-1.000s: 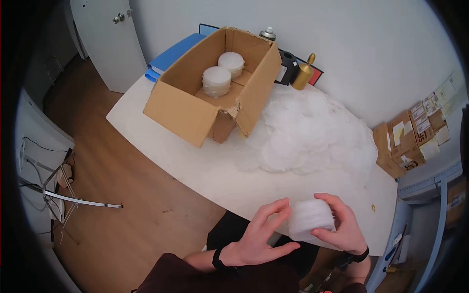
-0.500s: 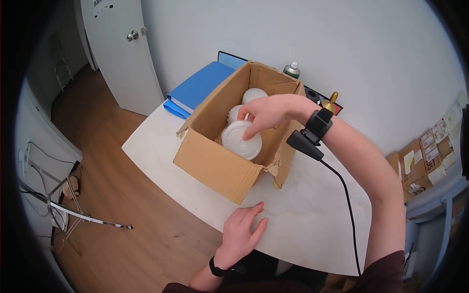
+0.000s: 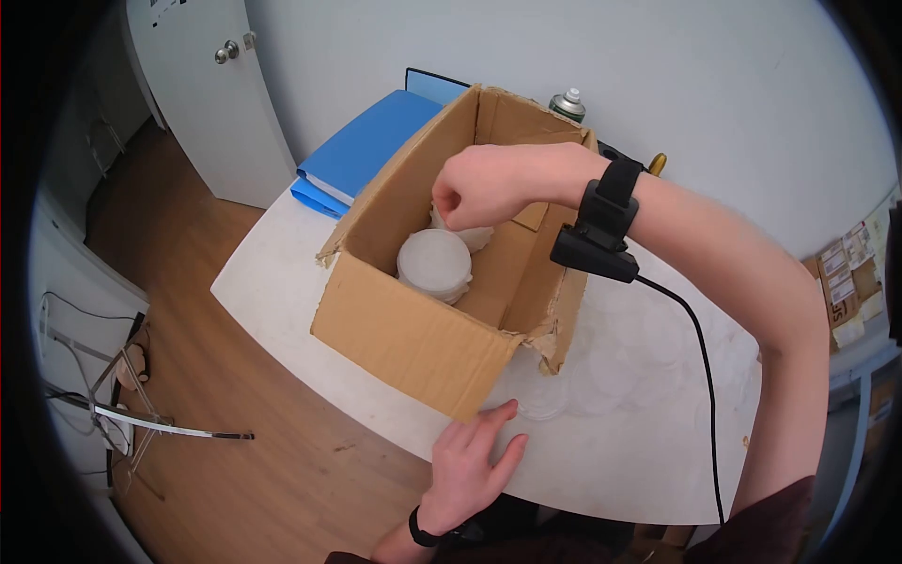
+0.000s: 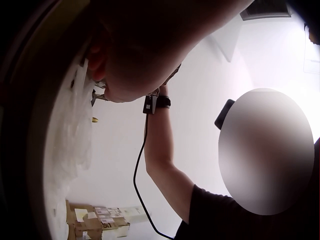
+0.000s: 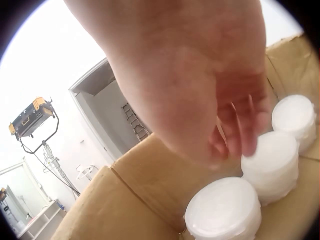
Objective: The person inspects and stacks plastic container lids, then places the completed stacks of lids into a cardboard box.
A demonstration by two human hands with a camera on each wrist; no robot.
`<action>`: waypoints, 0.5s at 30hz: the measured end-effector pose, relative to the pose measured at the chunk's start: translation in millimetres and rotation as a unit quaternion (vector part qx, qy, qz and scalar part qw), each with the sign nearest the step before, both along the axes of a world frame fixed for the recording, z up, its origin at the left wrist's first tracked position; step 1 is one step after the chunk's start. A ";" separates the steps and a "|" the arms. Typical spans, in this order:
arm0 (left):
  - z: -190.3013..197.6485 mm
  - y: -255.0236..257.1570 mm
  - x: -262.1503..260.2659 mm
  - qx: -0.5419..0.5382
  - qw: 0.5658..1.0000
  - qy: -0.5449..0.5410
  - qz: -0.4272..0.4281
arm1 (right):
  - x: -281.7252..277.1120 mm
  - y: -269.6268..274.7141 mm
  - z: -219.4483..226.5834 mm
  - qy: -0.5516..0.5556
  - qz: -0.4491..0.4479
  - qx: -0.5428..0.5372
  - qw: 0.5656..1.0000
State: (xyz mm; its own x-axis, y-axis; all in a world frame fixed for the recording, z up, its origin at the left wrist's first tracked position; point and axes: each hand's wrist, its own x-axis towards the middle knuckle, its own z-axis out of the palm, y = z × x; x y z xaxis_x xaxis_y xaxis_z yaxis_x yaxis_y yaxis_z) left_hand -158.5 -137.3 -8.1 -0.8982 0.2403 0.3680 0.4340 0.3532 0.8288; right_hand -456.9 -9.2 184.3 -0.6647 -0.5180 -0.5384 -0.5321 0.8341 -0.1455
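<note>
Left hand (image 4: 135, 62): loomed across the top, fingers near the white sheets (too dark for finger detail).
White sheets (image 4: 72, 132): lay heaped at the left.
Right arm (image 4: 161, 142): was raised, black strap (image 4: 163, 102) at the wrist, black cable (image 4: 135, 180) hanging.
Cardboard boxes (image 4: 95, 223): sat bottom left.
Sleeve (image 4: 207, 205): was dark.
</note>
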 end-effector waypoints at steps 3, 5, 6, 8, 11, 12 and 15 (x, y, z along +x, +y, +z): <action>-2.3 0.8 0.2 -0.002 1.000 0.004 0.002 | 11.9 -3.7 -2.5 -0.153 -0.001 0.140 0.978; -0.8 0.9 0.2 0.000 1.000 0.005 0.003 | 17.0 -4.5 -26.9 -0.156 0.035 0.193 0.968; -0.2 0.7 1.1 0.006 1.000 0.002 0.004 | 14.8 -4.4 -30.9 -0.180 0.023 0.180 0.967; -0.8 1.7 1.1 0.007 1.000 0.001 0.010 | 18.0 -4.0 -17.4 -0.198 0.027 0.164 0.966; -1.6 2.7 0.8 0.005 1.000 0.004 0.024 | 26.7 8.1 2.7 -0.190 0.013 0.136 0.972; -1.9 4.2 2.4 -0.001 0.999 0.005 0.032 | 30.2 15.1 15.2 -0.130 -0.008 0.093 0.987; -6.1 6.8 3.8 0.005 0.999 0.005 0.040 | 56.0 58.0 41.9 0.044 -0.101 -0.067 0.992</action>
State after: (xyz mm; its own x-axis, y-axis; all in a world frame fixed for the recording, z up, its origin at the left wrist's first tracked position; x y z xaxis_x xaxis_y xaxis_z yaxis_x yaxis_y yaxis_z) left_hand -154.7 -130.5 -14.2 -0.9103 0.1644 0.3800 0.4139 0.3783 0.8280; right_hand -400.9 48.8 226.2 -0.8033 -0.4331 -0.4088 -0.3726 0.9010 -0.2223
